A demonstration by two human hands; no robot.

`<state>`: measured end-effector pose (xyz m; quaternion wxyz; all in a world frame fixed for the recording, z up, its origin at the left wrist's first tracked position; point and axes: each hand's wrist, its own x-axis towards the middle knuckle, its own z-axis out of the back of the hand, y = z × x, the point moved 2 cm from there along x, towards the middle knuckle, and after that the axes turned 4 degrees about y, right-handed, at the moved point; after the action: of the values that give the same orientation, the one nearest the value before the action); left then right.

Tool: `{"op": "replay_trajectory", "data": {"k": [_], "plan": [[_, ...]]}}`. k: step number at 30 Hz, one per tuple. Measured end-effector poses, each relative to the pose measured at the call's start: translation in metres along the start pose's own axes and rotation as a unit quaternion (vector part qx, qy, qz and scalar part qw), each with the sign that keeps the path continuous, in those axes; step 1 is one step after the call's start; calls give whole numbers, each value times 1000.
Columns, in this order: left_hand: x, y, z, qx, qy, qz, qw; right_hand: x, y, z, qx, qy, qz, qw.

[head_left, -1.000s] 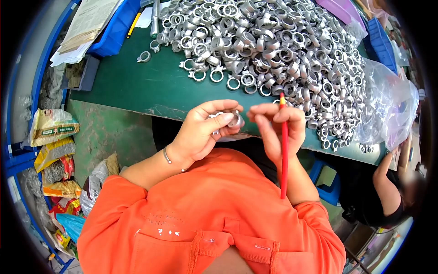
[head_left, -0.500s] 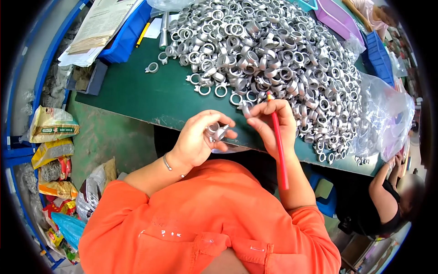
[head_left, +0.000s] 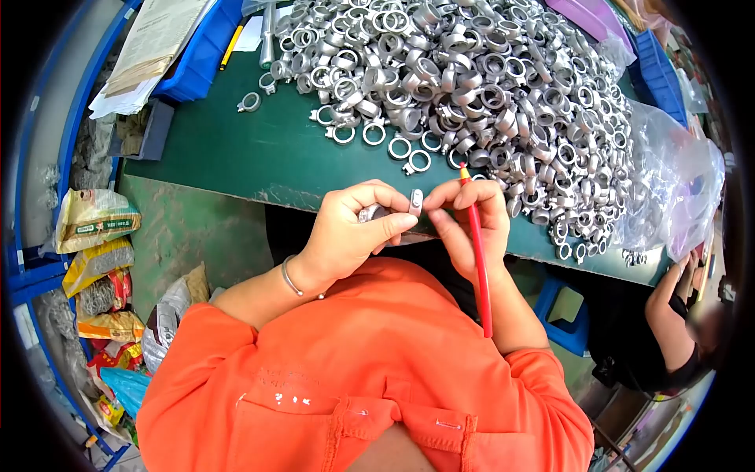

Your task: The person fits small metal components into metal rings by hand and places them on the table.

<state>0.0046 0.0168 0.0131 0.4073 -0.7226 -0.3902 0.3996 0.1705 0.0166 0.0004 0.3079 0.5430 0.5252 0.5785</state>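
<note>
My left hand (head_left: pixel 346 228) is closed around a metal ring (head_left: pixel 371 212) in its curled fingers and pinches another metal ring (head_left: pixel 415 202) between thumb and forefinger. Close to that ring's right side are the fingertips of my right hand (head_left: pixel 474 216). A red pen (head_left: pixel 480 267) with a yellow band lies across my right hand, tip up, gripped by its fingers. Beyond both hands, a large pile of grey metal rings (head_left: pixel 472 86) covers much of the green table (head_left: pixel 212 149).
Blue bin (head_left: pixel 197 71) with papers (head_left: pixel 149 47), yellow marker (head_left: pixel 231 47) and metal tube (head_left: pixel 267 39) are at the upper left. Clear plastic bag (head_left: pixel 668 181) lies right of the pile. A co-worker's arm (head_left: pixel 668 322) is at the right, near a blue stool (head_left: pixel 562 315).
Half a second ago my right hand was at the pile's edge with a ring; it has come back beside my left hand, which now pinches a ring at its fingertips.
</note>
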Motion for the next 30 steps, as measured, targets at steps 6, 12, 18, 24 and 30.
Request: {"op": "replay_trajectory", "data": {"k": [6,12,18,24,30], "plan": [[-1,-2,-2,83,16,-98,992,0,1,-3,136,-8,-97,986],[-3,-2,-4,28,3,-73,997,0,0,-2,-25,2,42,999],[-1,-3,-1,39,9,-28,999,0,0,1,-197,14,105,975],[1,1,-1,-20,-14,2,1000,1,1,-3,-77,-34,64,994],[1,-1,1,36,-47,-110,992,-2,1,-3,106,-23,-61,992]]}}
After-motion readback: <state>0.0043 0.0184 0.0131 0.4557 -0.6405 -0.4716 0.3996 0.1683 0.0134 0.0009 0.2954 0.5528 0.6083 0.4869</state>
